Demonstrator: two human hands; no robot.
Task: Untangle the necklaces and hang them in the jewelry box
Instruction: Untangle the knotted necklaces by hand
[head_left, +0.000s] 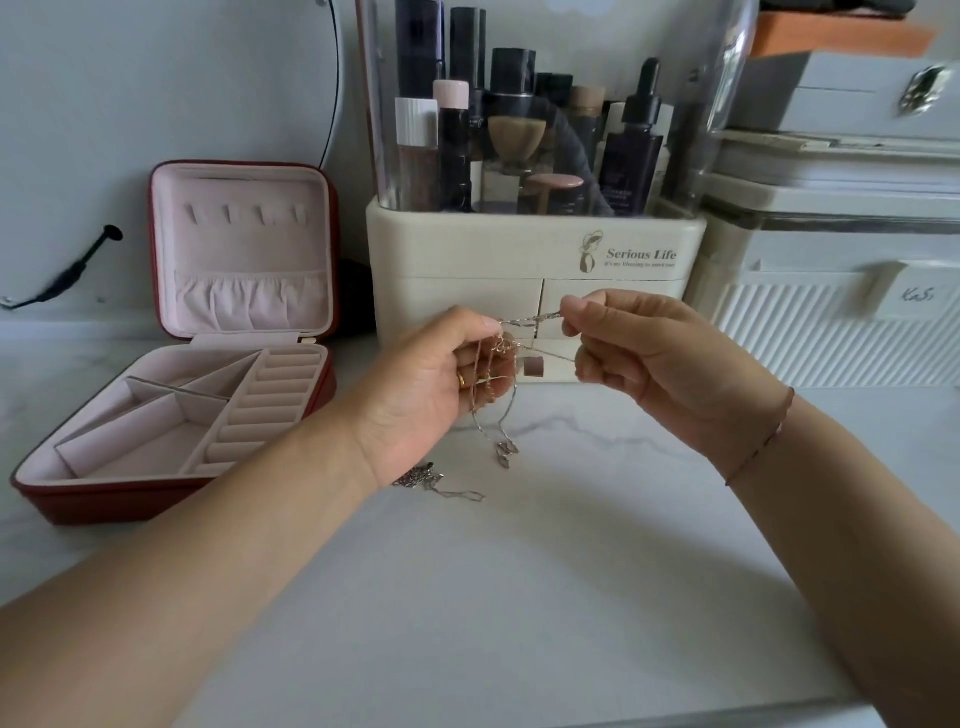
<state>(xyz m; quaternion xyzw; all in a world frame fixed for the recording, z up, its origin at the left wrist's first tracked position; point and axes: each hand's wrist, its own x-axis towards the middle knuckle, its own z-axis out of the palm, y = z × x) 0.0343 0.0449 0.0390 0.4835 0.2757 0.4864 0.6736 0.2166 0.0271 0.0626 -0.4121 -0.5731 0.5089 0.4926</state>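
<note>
Tangled thin necklaces (501, 353) of silver and gold chain hang between my two hands above the white marble table. My left hand (441, 384) grips the bunch, with loose ends and small pendants (506, 452) dangling below it. My right hand (649, 358) pinches one chain end and holds it taut toward the left hand. Another silver chain (441, 486) lies on the table under my left wrist. The red jewelry box (176, 488) stands open at the left, with a pink lining and a row of hooks (247, 214) in its upright lid.
A cream cosmetics organiser (535, 260) full of bottles stands right behind my hands. White storage boxes (831, 291) are stacked at the back right. A black cable with a plug (78, 270) lies at the far left. The table's front edge (727, 712) runs along the lower right.
</note>
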